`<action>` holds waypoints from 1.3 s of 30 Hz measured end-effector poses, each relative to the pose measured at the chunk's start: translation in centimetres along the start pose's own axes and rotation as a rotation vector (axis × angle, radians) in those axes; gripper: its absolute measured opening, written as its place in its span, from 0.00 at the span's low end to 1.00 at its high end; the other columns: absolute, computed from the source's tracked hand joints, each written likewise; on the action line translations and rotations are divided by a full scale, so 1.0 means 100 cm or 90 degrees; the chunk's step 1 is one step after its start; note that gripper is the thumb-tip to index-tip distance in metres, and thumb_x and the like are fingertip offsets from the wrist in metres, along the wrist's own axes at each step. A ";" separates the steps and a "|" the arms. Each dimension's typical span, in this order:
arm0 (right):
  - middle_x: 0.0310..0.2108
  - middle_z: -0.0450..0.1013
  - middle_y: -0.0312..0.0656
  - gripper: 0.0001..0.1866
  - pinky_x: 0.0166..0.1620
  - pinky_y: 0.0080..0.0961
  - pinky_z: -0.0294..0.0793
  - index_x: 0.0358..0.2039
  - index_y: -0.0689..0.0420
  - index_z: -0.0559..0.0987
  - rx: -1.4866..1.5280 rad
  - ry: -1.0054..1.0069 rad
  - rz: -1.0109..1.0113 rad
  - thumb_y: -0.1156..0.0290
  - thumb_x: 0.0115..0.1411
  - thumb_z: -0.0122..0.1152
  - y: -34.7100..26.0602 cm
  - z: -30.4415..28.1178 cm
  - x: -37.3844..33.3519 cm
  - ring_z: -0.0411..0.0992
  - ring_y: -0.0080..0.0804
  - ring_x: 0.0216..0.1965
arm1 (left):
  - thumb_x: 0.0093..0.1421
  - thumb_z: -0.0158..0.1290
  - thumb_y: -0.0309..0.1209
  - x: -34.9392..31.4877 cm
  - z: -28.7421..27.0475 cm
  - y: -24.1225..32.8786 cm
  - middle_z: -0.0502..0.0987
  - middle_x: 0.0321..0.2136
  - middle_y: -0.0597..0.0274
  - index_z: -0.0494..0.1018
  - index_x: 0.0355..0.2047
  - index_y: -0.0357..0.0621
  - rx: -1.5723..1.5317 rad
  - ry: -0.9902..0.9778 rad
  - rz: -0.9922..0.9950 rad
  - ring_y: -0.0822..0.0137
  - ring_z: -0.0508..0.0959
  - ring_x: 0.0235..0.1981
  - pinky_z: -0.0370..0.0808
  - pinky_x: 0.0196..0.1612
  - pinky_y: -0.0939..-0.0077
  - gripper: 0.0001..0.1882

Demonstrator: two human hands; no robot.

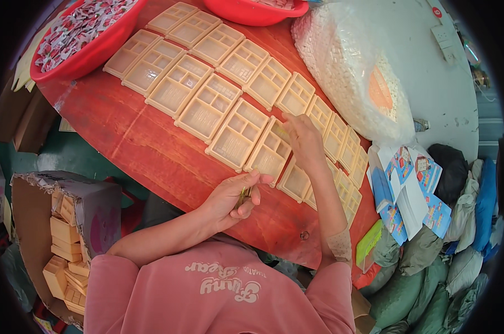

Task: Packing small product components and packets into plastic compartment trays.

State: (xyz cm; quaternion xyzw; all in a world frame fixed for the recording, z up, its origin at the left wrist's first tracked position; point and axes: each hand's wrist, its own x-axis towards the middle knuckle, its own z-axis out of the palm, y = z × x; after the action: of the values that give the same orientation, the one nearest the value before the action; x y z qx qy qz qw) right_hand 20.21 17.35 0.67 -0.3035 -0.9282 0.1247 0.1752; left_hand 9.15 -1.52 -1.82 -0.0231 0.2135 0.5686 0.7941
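Cream-coloured rectangular plastic trays, divided into compartments [238,136], lie flat in two adjoining rows across a red-painted wooden table [115,119]; the rows run from upper left to lower right.

Left hand [229,197]: beside the near row, fingers curled around small greenish-gold pieces [244,193], partly hidden by the fingers. Thumb near a tray's near corner; contact not clear.

Right hand [305,139]: over the rows, fingers bent down near the trays' edges; cannot tell whether it grips anything. Its forearm crosses above the near row.

Surroundings: red plastic basin [104,53] at upper left, heaped with small white-and-red packets [85,28]. Second red plastic basin [249,18] at the far edge. Bulging clear plastic bag of pale pieces [341,61] beyond the far row. Blue-and-white printed leaflets [438,214] at right. Open cardboard box [104,209] at lower left, holding cream-coloured blocky pieces [65,231].
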 end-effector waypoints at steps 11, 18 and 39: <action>0.31 0.74 0.48 0.11 0.32 0.39 0.71 0.36 0.58 0.71 -0.093 -0.118 -0.011 0.63 0.61 0.49 -0.039 0.021 0.032 0.73 0.49 0.32 | 0.64 0.40 0.44 -0.008 -0.006 0.010 0.72 0.16 0.67 0.68 0.44 0.38 -0.007 -0.012 0.037 0.81 0.61 0.07 0.52 0.09 0.89 0.21; 0.32 0.74 0.48 0.11 0.31 0.38 0.71 0.36 0.58 0.71 -0.077 -0.094 -0.036 0.64 0.61 0.48 -0.033 0.030 0.038 0.73 0.48 0.32 | 0.64 0.41 0.44 -0.014 -0.013 0.016 0.72 0.16 0.68 0.67 0.45 0.36 -0.016 -0.006 0.057 0.81 0.60 0.07 0.52 0.09 0.89 0.22; 0.28 0.74 0.47 0.11 0.31 0.37 0.70 0.31 0.58 0.73 -0.042 -0.057 -0.084 0.63 0.58 0.54 -0.079 0.056 0.103 0.73 0.46 0.29 | 0.64 0.38 0.46 -0.026 -0.016 0.049 0.62 0.13 0.71 0.65 0.46 0.37 -0.021 0.026 0.148 0.81 0.58 0.08 0.52 0.09 0.90 0.24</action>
State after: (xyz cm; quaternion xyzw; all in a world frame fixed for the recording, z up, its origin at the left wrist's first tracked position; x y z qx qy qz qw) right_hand 6.08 16.75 0.87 -0.2418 -0.9566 0.0958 0.1315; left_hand 3.49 -2.61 -1.31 -0.0229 0.2214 0.6596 0.7179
